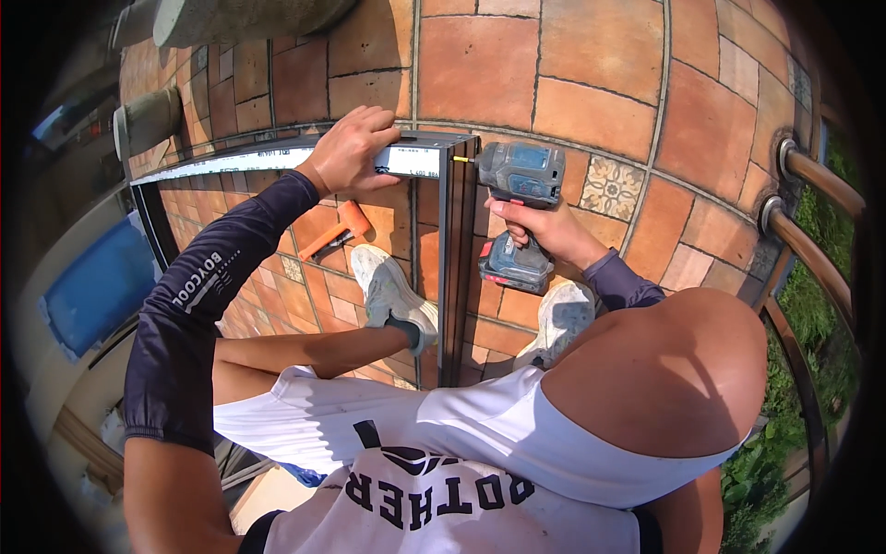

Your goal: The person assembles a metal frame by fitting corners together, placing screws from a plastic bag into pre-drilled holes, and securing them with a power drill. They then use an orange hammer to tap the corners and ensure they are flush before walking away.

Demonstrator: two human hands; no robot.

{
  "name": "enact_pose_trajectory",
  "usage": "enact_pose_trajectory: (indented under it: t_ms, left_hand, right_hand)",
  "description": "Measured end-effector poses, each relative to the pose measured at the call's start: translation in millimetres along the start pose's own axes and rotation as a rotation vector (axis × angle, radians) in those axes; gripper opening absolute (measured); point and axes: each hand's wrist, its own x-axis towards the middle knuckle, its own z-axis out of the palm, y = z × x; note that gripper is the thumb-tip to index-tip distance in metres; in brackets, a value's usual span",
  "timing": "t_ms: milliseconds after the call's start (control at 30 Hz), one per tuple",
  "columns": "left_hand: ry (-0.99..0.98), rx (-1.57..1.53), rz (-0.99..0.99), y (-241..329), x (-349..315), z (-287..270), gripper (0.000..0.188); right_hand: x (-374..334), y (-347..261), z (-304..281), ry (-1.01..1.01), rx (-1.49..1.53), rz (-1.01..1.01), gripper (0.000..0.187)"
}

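Note:
A dark metal frame (448, 268) stands on the tiles in front of me, its far bar faced with a white printed film. My left hand (355, 152) is closed over that far bar, close to the corner, thumb on the near side and fingers over the top. In my right hand (544, 229) is a blue-grey cordless drill (524, 174), gripped by its handle and pointing left. Its yellow-tipped bit meets the outer side of the frame's corner; whether a screw sits there is too small to tell. An orange hammer (349, 223) lies on the floor inside the frame.
Terracotta floor tiles (604, 55) spread all around. Brown metal railings (821, 180) run along the right, with green plants (784, 452) beyond. Grey rounded bases (152, 125) stand at the upper left, and a blue panel (101, 282) is at the left. My shoes (563, 319) are on either side of the near bar.

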Motion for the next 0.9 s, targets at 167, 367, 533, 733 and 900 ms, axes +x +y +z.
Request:
enact_pose_trajectory:
  t_ms: [167,367,533,733,900]
  left_hand:
    - [0.076,-0.106,-0.033,16.5,-5.4,-18.1,0.050]
    - [0.262,-0.435,-0.402,76.1,-0.1,-37.8,0.021]
    - [0.073,-0.755,-0.320,118.7,20.2,-56.2,0.027]
    - [0.090,-0.855,-0.287,125.8,25.9,-49.4,0.019]
    - [0.139,-0.725,-0.197,124.3,31.2,-41.7,0.022]
  right_hand:
    - [-28.3,-3.4,-20.8,0.066,0.121,0.011,0.020]
    - [-57.1,10.1,-38.5,0.148,0.277,0.007,0.025]
    - [-74.6,-3.0,-27.5,0.013,0.239,-0.005,0.026]
    - [-78.4,-27.5,-14.9,-0.039,0.143,-0.071,0.023]
    - [-79.1,-36.8,-6.0,-0.027,0.125,-0.129,0.021]
